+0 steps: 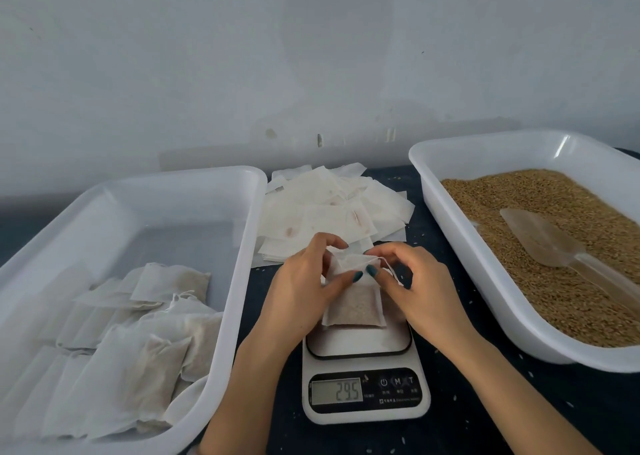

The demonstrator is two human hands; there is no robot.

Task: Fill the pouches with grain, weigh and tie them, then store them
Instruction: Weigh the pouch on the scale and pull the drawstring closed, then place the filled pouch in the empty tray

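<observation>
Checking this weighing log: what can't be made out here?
Head view.
Mouth of the pouch: hidden by left hand and right hand; tied or not unclear.
Decimal point on scale display: too small.
Count of filled pouches in left tray: they overlap.
End of scoop handle: cut by right edge.

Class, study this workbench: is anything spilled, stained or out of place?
Loose grains lie scattered on the dark table around the scale. Some empty pouches in the back pile bear brownish stains.
</observation>
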